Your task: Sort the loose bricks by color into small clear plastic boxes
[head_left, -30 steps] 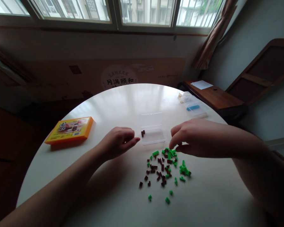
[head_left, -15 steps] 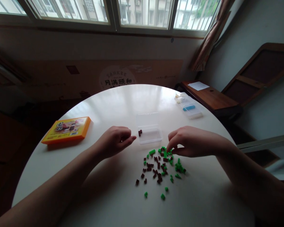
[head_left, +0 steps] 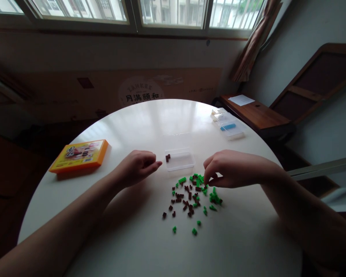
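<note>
My left hand (head_left: 138,167) hovers left of a clear plastic box (head_left: 181,166), its fingers curled and its thumb stretched toward the box. Whether those fingers hold anything is hidden. Two or so dark brown bricks (head_left: 167,158) sit in the box's left end, and the lid lies folded back. My right hand (head_left: 229,169) reaches in from the right, thumb and fingers pinched at the edge of a pile of small green bricks (head_left: 198,181) and brown bricks (head_left: 179,196). Anything between its fingertips is too small to tell. Nearby lies a clump of green bricks (head_left: 215,197).
On the left of the round white table (head_left: 127,238) lies an orange-yellow box (head_left: 79,157) with a printed picture. Clear cases (head_left: 228,125) with something blue stand at the far right. Beyond the table's edge is a wooden side table (head_left: 256,111) with a paper.
The view has shifted slightly, so everything sits a little higher and further left. My right fingertips have moved a little to the right relative to the pile. My left hand keeps its curled pose.
</note>
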`<state>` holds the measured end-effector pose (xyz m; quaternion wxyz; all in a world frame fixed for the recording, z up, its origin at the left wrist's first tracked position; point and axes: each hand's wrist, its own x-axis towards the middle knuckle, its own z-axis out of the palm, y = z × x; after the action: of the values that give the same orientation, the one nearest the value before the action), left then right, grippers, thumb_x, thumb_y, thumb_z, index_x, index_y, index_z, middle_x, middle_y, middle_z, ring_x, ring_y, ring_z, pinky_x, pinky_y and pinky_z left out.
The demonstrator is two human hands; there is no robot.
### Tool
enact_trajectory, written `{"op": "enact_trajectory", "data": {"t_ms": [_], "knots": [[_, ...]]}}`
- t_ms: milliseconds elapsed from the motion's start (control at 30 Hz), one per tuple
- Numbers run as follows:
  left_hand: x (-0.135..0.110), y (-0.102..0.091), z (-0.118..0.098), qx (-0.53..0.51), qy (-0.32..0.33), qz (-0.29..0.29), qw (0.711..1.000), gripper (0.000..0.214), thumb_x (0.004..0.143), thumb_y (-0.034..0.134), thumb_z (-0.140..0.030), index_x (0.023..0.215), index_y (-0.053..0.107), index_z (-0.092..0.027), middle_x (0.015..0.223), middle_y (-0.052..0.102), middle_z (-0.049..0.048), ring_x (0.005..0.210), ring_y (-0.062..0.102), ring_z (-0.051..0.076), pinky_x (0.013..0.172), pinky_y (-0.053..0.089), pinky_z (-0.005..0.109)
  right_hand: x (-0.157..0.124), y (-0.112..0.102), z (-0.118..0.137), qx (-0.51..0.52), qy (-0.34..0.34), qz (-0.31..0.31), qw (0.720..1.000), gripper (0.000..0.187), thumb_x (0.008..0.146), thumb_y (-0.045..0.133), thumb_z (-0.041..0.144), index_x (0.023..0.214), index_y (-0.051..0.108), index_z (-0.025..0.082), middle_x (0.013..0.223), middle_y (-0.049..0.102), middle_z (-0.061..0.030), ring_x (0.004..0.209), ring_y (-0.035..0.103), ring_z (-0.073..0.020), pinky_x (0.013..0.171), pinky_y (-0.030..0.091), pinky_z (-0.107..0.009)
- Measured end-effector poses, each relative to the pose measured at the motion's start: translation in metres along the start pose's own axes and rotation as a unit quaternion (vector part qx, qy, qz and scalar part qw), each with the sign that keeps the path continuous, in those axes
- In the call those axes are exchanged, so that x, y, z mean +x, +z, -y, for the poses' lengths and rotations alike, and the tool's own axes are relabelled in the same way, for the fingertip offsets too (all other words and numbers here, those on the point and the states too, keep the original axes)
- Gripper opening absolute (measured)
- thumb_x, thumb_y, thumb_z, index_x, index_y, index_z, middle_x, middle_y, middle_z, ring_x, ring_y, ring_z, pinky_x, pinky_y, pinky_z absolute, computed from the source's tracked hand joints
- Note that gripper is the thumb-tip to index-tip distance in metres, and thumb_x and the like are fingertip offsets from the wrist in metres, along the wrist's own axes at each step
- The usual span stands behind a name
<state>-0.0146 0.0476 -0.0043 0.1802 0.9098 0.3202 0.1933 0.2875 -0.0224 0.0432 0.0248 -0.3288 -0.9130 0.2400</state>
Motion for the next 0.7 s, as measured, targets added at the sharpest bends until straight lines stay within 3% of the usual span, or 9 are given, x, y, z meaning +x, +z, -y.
{"op": "enact_trajectory", "data": {"t_ms": [267,400,700], "knots": [[0.0,0.002,0.008,-0.022,-0.026,-0.013,0.999,0.042,0.088,0.054,-0.033,0.055,0.033,-0.018,0.055,0.029,-0.0062,0.051,0.027,0.008,0.049,0.026,0.021,0.008,0.007,0.009,0.034,-0.047,0.032,0.998,0.02,0.081,0.064,0.013,0.093,0.076,0.025,0.088,0.072,0.0012,0.073,0.062,-0.0112,0.066,0.042,-0.022],[0.0,0.003,0.01,-0.023,-0.034,-0.019,0.999,0.042,0.088,0.054,-0.033,0.055,0.033,-0.018,0.055,0.028,-0.0063,0.052,0.026,0.008,0.049,0.025,0.021,0.014,0.015,0.016,0.049,-0.088,0.015,0.995,0.019,0.085,0.064,0.016,0.097,0.075,0.025,0.091,0.072,0.0007,0.079,0.063,-0.0116,0.071,0.042,-0.023],[-0.001,0.004,0.011,-0.017,-0.038,-0.03,0.999,0.043,0.089,0.053,-0.033,0.055,0.031,-0.018,0.055,0.027,-0.0064,0.051,0.026,0.007,0.049,0.025,0.021,0.024,0.032,0.021,-0.006,-0.141,0.016,0.99,0.017,0.089,0.06,0.02,0.095,0.075,0.026,0.085,0.069,0.0013,0.072,0.058,-0.0115,0.066,0.037,-0.025]]}}
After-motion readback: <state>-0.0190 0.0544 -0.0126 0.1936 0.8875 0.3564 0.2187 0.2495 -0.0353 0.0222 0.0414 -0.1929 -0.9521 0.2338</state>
